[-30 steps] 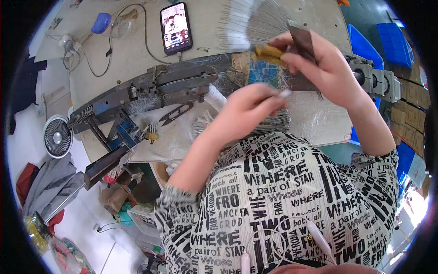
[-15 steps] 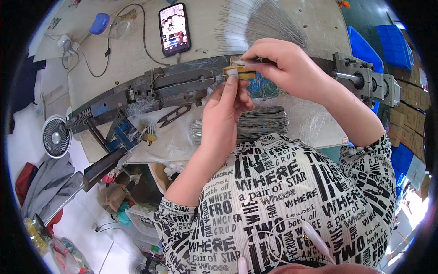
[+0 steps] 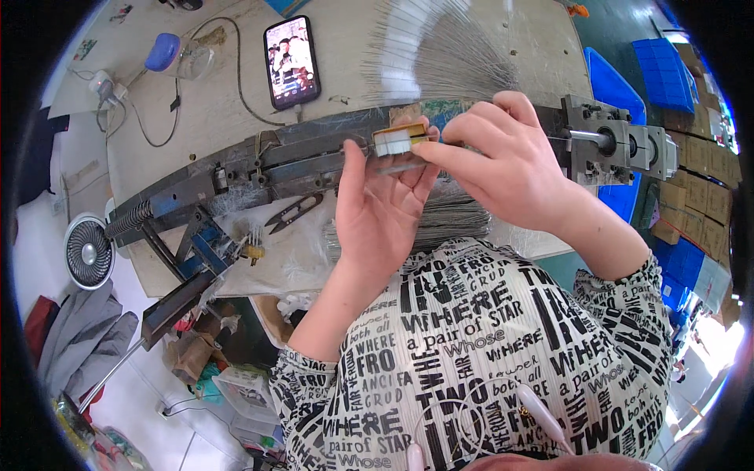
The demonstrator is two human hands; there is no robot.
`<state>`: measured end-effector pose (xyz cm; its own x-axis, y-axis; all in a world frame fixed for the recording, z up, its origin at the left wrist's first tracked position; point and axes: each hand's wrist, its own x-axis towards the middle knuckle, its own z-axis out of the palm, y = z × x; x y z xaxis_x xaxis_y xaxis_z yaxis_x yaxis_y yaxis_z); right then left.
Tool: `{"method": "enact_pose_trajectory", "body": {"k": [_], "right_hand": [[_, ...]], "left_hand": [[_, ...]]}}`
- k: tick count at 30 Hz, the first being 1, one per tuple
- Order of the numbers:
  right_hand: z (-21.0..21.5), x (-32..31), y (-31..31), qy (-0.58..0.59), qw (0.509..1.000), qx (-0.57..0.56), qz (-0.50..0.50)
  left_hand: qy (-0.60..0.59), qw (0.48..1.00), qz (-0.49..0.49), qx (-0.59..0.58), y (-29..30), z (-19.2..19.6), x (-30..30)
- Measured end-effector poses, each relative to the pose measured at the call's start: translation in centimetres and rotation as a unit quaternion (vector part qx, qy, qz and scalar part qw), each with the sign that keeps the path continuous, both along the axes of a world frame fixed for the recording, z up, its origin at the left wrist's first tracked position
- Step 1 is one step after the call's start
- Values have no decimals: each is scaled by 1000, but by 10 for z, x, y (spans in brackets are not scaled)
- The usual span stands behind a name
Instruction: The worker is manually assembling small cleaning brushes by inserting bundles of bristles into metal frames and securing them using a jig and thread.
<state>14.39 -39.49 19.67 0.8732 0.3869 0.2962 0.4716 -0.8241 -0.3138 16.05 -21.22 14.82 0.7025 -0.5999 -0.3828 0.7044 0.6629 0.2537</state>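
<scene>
Small block (image 3: 399,140) clamped in fingers of both hands, left hand (image 3: 381,212), right hand (image 3: 503,161), above metal rail (image 3: 259,161); wire fan (image 3: 440,51) behind, seating apparently unfinished.

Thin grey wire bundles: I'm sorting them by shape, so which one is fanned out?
The thin grey wire bundle beyond the hands, spreading over the tabletop. The other bundle, nearer the person, lies in parallel strands.

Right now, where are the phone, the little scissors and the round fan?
phone (image 3: 291,61), head view, middle of its lit screen.
little scissors (image 3: 294,212), head view, where the blades meet.
round fan (image 3: 87,253), head view, centre of its grille.
</scene>
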Motion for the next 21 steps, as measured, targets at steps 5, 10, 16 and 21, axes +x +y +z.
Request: {"method": "enact_pose_trajectory", "body": {"k": [5,10,16,21], "right_hand": [[-5,7,-12,-51,998,-47,-10],[-9,8,-21,-67,996,-62,-10],[-8,11,-17,-91,994,-64,15],[-10,6,-9,-109,989,-90,43]], "left_hand": [[36,999,3,3,0,5,1],[18,999,8,37,-5,7,1],[20,999,20,47,-5,6,1],[5,1000,24,15,-4,0,0]]}}
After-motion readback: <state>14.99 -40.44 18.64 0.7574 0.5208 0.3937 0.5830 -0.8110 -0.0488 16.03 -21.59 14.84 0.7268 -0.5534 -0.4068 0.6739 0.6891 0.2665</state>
